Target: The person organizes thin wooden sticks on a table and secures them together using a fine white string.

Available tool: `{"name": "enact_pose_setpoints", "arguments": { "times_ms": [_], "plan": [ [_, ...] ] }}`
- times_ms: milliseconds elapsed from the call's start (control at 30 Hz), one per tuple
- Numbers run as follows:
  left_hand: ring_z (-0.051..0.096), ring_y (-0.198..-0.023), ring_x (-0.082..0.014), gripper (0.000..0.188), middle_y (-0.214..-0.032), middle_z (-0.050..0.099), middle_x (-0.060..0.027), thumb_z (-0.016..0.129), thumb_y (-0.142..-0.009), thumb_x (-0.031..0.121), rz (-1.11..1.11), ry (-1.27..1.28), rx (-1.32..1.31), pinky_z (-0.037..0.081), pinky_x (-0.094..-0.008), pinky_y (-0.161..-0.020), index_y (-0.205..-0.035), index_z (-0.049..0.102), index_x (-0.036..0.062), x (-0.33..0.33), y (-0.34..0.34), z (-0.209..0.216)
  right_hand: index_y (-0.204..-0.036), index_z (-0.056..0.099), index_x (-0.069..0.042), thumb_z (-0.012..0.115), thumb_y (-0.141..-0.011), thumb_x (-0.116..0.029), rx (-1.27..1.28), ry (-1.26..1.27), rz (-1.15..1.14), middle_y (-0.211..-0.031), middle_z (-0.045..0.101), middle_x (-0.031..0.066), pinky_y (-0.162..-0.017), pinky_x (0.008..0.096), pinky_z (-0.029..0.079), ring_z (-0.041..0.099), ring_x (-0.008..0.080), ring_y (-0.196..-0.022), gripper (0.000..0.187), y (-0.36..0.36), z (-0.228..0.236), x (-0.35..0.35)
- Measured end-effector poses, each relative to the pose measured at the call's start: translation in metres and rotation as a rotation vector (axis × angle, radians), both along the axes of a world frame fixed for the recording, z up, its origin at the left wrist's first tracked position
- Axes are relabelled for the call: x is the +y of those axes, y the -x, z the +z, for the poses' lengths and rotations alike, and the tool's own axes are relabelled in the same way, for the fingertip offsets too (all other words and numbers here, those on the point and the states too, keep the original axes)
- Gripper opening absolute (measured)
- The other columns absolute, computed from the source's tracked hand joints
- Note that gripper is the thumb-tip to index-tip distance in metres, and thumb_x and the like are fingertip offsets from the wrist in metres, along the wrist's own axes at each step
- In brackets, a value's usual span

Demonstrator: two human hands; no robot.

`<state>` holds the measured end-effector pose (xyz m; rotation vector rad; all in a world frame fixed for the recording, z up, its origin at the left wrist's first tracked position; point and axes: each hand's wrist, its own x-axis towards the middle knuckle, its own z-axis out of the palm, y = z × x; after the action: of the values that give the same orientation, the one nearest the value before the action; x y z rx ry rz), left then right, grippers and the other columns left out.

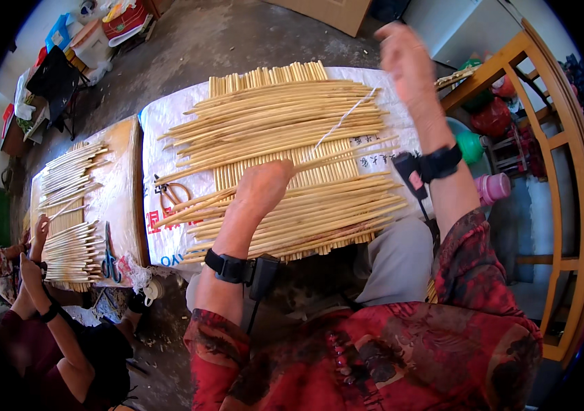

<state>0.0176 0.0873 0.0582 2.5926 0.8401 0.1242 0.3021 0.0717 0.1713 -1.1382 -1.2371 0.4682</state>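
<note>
My left hand [262, 188] is closed around one or more thin, straw-coloured sticks [333, 159] above the middle of the table. Beyond it, a white twisted string [345, 118] slants over the sticks toward the upper right. Raised past the table's far right corner is my right hand [405, 58], its fingers curled and somewhat blurred; anything between them is hidden. Long sticks lie side by side in a far row [271, 109] and a near row [306, 212]. Both rows rest across a mat of short crosswise sticks [237, 172].
Dark-handled scissors [174, 195] lie left of the sticks on the white sheet [158, 123]. At the left table, another person's hands [35, 264] work near similar sticks and blue scissors [108, 257]. A wooden frame [557, 140] and pink cup [492, 188] stand at right.
</note>
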Motion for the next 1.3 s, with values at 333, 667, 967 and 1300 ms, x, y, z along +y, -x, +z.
{"name": "enact_pose_setpoints", "arguments": {
  "times_ms": [333, 667, 967, 1300],
  "plan": [
    [0.059, -0.073, -0.037, 0.018, -0.075, 0.06, -0.0178, 0.047, -0.086, 0.02, -0.063, -0.069, -0.026, 0.046, -0.0455, -0.061, -0.082, 0.056, 0.0046, 0.001, -0.003, 0.007, -0.092, 0.066, -0.007, 0.069, -0.075, -0.02, -0.631, 0.658, 0.461, -0.064, 0.055, 0.0037, -0.055, 0.0253, 0.039, 0.048, 0.0096, -0.059, 0.021, 0.083, -0.078, -0.027],
    [0.058, -0.071, -0.0374, 0.025, -0.071, 0.059, -0.0166, 0.047, -0.089, 0.029, -0.015, -0.094, -0.058, 0.045, -0.046, -0.061, -0.079, 0.055, 0.0067, 0.009, -0.004, 0.011, -0.084, 0.066, -0.003, 0.067, -0.075, -0.018, -0.487, 0.633, 0.479, -0.071, 0.06, 0.0052, -0.061, 0.0261, 0.043, 0.054, 0.0117, -0.065, 0.017, 0.08, -0.084, -0.022],
    [0.061, -0.076, -0.0371, 0.015, -0.076, 0.062, -0.0198, 0.047, -0.082, 0.012, -0.009, -0.028, -0.025, 0.047, -0.0459, -0.063, -0.08, 0.058, 0.0032, 0.013, -0.008, -0.009, -0.083, 0.061, -0.002, 0.062, -0.082, -0.016, -0.159, 0.469, 0.087, -0.069, 0.055, 0.0003, -0.056, 0.0221, 0.04, 0.048, 0.007, -0.063, 0.014, 0.082, -0.092, -0.019],
    [0.057, -0.082, -0.0384, 0.029, -0.083, 0.061, -0.0195, 0.045, -0.088, 0.028, 0.033, 0.16, 0.136, 0.044, -0.0454, -0.073, -0.083, 0.059, 0.0036, 0.017, -0.006, -0.032, -0.087, 0.053, -0.006, 0.054, -0.089, -0.016, 0.581, 0.423, 0.157, -0.076, 0.057, 0.0011, -0.038, 0.0146, 0.028, 0.038, 0.0013, -0.052, 0.011, 0.068, -0.092, 0.0]
  ]
}}
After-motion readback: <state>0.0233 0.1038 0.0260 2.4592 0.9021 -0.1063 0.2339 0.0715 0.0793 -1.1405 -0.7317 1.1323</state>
